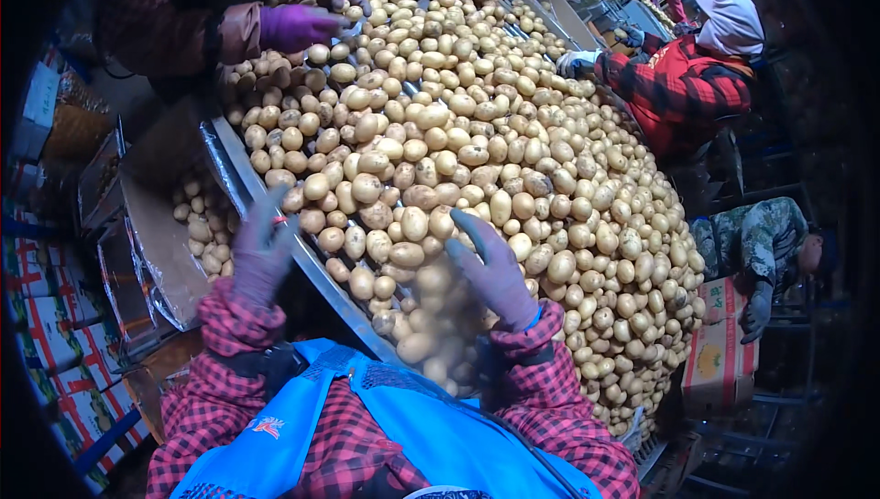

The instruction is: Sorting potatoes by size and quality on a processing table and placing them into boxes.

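Observation:
A deep heap of pale yellow potatoes (467, 155) covers the sorting table in front of me, some with dark soil marks. My left hand (265, 245), in a grey-purple work glove, hovers at the table's metal side rail (309, 272), fingers apart and nothing visible in it. Over the near potatoes is my right hand (491, 269), gloved alike, its thumb and fingers spread. I cannot tell whether its fingertips touch the potatoes beneath. A hazy patch blurs the potatoes just left of the right wrist.
Beyond the rail on the left, an open cardboard carton (161, 251) holds potatoes. Printed cartons (62, 341) are stacked farther left. Co-workers' purple-gloved hands (302, 26) reach in at upper left. Across the heap, a person in red plaid (677, 86) works; a printed carton (722, 348) stands right.

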Tool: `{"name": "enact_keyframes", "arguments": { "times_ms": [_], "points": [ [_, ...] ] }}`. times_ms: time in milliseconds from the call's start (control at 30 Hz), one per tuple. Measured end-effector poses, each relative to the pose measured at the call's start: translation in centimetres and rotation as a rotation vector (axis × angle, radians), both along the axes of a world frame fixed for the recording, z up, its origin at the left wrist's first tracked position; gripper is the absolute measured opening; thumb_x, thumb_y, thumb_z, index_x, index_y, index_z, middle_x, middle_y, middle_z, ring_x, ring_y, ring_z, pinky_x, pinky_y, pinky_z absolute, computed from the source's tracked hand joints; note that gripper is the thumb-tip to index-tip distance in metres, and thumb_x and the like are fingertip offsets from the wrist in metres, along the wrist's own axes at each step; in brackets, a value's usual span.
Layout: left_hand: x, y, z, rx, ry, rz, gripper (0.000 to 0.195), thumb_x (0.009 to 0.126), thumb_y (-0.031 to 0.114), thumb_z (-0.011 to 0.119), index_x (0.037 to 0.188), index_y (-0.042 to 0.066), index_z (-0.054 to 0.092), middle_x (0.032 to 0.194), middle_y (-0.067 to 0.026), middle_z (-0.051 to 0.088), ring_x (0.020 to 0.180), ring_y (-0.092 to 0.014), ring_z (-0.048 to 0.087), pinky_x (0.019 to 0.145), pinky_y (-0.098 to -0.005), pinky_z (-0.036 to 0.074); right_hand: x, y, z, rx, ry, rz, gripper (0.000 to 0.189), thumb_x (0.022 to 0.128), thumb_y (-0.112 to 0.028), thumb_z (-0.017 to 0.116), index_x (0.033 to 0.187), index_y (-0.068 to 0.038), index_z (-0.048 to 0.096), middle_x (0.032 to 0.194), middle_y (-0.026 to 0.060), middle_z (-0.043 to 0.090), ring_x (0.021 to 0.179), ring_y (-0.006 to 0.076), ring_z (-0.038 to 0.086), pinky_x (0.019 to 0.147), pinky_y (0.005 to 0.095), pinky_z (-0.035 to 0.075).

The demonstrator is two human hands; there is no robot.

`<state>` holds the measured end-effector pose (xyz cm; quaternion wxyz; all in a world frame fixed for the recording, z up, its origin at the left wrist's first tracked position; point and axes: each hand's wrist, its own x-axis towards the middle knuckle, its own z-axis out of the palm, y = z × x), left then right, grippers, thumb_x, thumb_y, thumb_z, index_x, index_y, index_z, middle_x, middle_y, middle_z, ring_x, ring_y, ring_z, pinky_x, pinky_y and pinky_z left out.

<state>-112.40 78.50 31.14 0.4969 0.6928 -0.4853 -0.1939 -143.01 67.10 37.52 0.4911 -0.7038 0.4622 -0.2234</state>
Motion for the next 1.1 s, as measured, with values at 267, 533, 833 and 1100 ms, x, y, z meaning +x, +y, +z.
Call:
{"name": "enact_keyframes", "arguments": {
  "times_ms": [267, 533, 833, 1100],
  "points": [
    [-6.5, -5.1, -1.7, 0.065, -0.467, -0.411, 0.055, 0.084, 0.026, 0.068, 0.134, 0.008, 0.055, 0.134, -0.0164, 0.055, 0.125, -0.037, 0.050, 0.105, -0.0489, 0.040, 5.4, -11.9, -3.4, -0.517, 0.634, 0.227, 0.057, 0.088, -0.041, 0.063, 0.131, -0.006, 0.055, 0.136, 0.0199, 0.053, 0.121, 0.0337, 0.054, 0.101, 0.0430, 0.044],
    [-5.7, -13.4, -5.6, 0.299, -0.493, -0.300, 0.072, 0.080, 0.016, 0.069, 0.147, 0.017, 0.042, 0.140, -0.0203, 0.045, 0.128, -0.039, 0.045, 0.107, -0.0464, 0.038, 11.8, -15.4, -9.9, -0.543, 0.885, 0.261, 0.085, 0.076, -0.058, 0.068, 0.144, -0.012, 0.044, 0.152, 0.0150, 0.036, 0.140, 0.0516, 0.025, 0.110, 0.0581, 0.031],
    [-5.4, -11.1, -3.0, 0.035, -0.423, -0.121, 0.059, 0.085, 0.014, 0.066, 0.141, 0.008, 0.048, 0.137, -0.0217, 0.050, 0.129, -0.039, 0.047, 0.110, -0.0452, 0.037, 7.3, -24.0, -6.2, -0.608, 0.846, 0.141, 0.035, 0.090, -0.033, 0.057, 0.118, -0.012, 0.059, 0.115, 0.0136, 0.065, 0.107, 0.0323, 0.064, 0.088, 0.0466, 0.051],
    [-8.2, -5.5, -0.2, 0.204, 0.222, -0.318, 0.041, 0.091, 0.006, 0.061, 0.131, 0.001, 0.057, 0.125, -0.0172, 0.061, 0.116, -0.028, 0.060, 0.100, -0.0360, 0.047, 10.8, -28.7, -9.5, -0.237, 1.002, -0.061, 0.053, 0.085, -0.035, 0.066, 0.132, -0.010, 0.056, 0.137, 0.0163, 0.054, 0.126, 0.0333, 0.055, 0.103, 0.0456, 0.046]
  ]
}}
